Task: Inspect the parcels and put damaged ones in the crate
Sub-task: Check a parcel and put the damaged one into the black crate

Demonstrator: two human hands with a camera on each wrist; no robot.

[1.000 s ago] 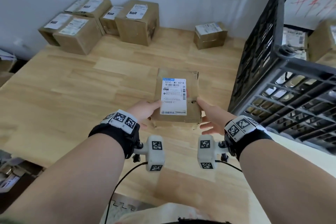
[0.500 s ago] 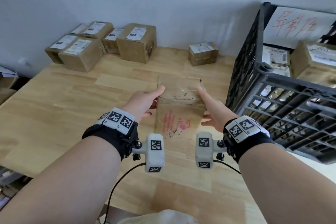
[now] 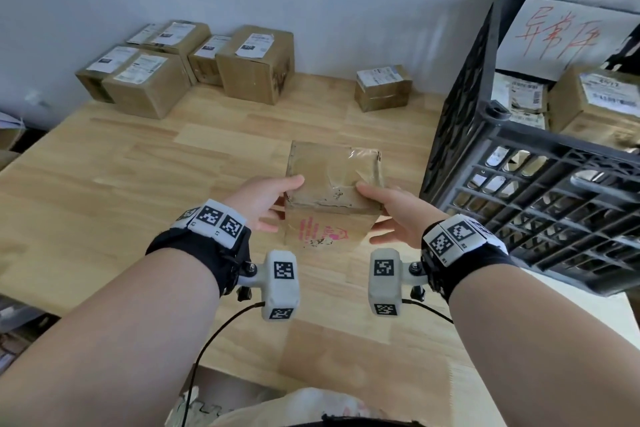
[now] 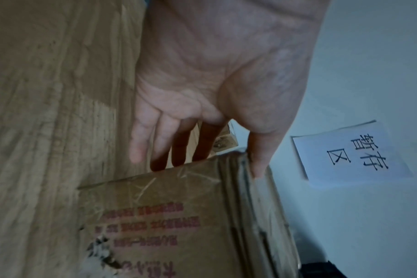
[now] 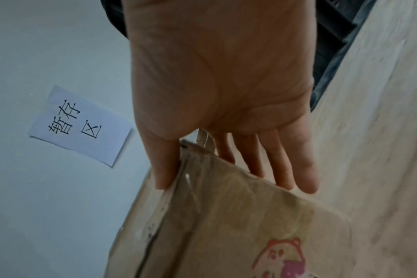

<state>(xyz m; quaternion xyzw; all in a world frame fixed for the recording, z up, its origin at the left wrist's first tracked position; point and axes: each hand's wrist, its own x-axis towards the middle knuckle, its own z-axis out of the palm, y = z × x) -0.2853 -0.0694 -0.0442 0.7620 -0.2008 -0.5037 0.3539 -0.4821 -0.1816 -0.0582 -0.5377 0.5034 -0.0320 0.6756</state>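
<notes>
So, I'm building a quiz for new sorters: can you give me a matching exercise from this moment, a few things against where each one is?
Things:
1. flat brown cardboard parcel with red print
2. black plastic lattice crate
3. white paper sign with black characters
4. small taped cardboard box with a white label

Places:
A. on the wall
B. alone at the table's far edge
C. held between both hands
D. on the table's right side, parcels inside

Pairs: 1-C, 2-D, 3-A, 4-B

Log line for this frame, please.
phase: inspecting | left hand + right hand: hold parcel above table | crate: right
</notes>
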